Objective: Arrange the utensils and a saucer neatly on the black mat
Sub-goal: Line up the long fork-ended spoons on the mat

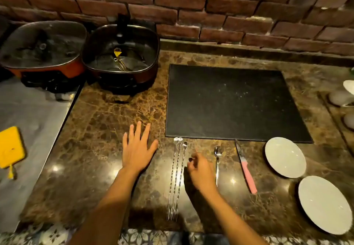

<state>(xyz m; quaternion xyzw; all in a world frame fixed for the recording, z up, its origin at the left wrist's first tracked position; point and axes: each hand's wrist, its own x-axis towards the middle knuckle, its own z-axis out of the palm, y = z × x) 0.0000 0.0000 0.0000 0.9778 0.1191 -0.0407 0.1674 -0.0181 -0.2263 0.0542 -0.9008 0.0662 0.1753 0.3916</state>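
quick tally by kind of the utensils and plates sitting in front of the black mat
Long twisted bar spoons: 3
Teaspoon: 1
Pink-handled knife: 1
White saucers: 2
Total: 7, all on the counter, none on the black mat yet.

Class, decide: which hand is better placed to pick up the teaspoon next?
Right. The right hand hovers beside the teaspoon; the left hand lies flat beyond the twisted forks.
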